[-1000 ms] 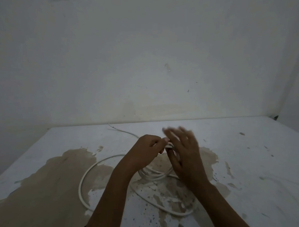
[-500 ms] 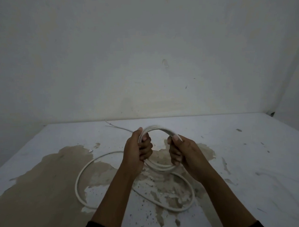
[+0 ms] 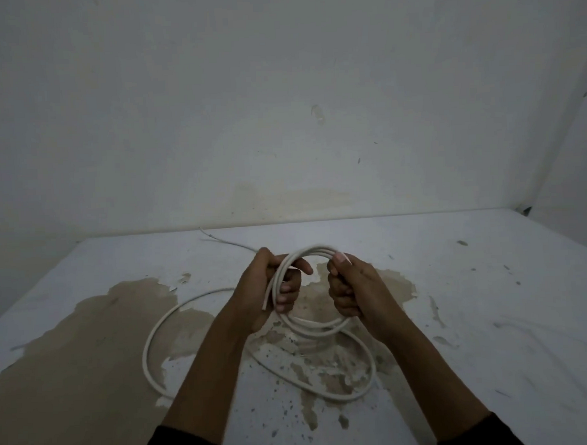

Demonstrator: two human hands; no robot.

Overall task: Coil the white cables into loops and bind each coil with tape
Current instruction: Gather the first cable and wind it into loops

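A small coil of white cable (image 3: pixel 312 250) with a few turns is held upright between both hands above the floor. My left hand (image 3: pixel 261 284) grips its left side, and a cut cable end sticks down past the palm. My right hand (image 3: pixel 354 287) is closed around the coil's right side. The rest of the cable (image 3: pixel 149 346) trails from the coil in wide loose loops across the floor, one to the left and one below my right wrist. No tape is visible.
The floor (image 3: pixel 474 315) is white with large brown patches of peeled paint. A thin wire (image 3: pixel 225 241) lies near the back wall. Walls close the scene behind and on the right.
One second ago my right hand was open and blurred beside the left; since then it has closed on the coil, and both hands have lifted the coil upright and spread slightly apart.
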